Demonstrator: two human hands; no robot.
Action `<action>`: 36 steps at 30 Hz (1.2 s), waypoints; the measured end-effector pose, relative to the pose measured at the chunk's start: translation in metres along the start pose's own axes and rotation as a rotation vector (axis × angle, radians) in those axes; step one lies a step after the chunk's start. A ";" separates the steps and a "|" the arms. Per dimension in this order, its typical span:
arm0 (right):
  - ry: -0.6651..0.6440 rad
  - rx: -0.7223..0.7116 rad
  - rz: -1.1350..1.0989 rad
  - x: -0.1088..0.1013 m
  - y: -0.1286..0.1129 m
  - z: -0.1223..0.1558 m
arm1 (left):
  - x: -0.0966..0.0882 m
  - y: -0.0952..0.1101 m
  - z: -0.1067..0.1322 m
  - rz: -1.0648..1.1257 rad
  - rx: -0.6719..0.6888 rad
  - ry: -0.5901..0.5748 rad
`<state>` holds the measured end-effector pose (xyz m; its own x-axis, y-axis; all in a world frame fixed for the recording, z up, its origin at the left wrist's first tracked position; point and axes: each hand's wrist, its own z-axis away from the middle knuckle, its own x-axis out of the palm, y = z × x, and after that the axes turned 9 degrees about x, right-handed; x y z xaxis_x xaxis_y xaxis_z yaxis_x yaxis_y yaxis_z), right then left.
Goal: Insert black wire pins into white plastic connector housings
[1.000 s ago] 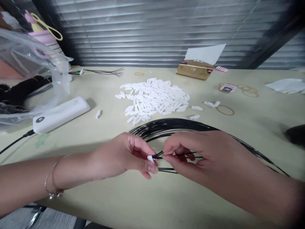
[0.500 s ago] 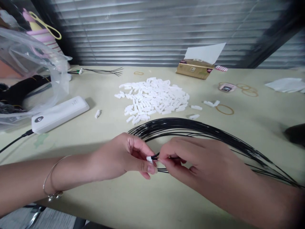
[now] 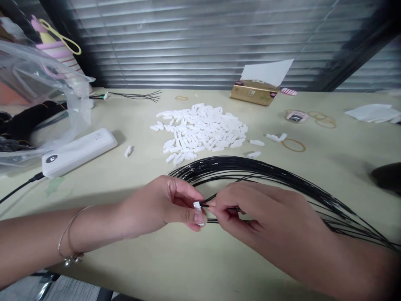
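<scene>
Between the thumb and fingers of my left hand [image 3: 175,202] is a small white plastic connector housing [image 3: 197,206]. My right hand [image 3: 247,213] is closed in a pinch on a thin black wire [image 3: 205,205] right at the housing's edge. How deep the wire sits in the housing is hidden by the fingers. More black wires run below, between the two hands. Just beyond my hands, a thick bundle of black wires [image 3: 238,163] curves away to the right. Behind it lies a heap of loose white connector housings [image 3: 206,129].
A white power bank [image 3: 79,152] with a cable lies left, beside a clear plastic bag [image 3: 78,96] holding black wires. At the back stands a gold box [image 3: 255,92]. Rubber bands [image 3: 293,145] and a white tissue [image 3: 372,113] are on the right. A dark object [image 3: 388,174] sits at the right edge.
My right hand has shifted slightly right and its fingertips sit a little further from the housing. The left hand still holds the housing, turned slightly. The view has moved a little.
</scene>
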<state>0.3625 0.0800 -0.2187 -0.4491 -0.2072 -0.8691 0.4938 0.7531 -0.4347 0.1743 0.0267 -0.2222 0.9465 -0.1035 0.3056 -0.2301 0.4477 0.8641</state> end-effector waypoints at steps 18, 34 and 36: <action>-0.100 0.115 -0.213 -0.010 0.010 -0.024 | 0.004 -0.003 0.001 -0.004 0.052 0.027; 0.165 -0.055 0.037 -0.025 0.039 -0.040 | -0.006 -0.003 -0.003 0.089 0.066 -0.031; 0.107 -0.066 0.029 -0.037 0.025 -0.028 | -0.007 -0.002 -0.004 0.117 0.081 -0.002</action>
<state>0.3706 0.1244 -0.1908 -0.5137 -0.1196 -0.8496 0.4593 0.7981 -0.3901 0.1689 0.0298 -0.2276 0.9117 -0.0564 0.4070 -0.3566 0.3835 0.8519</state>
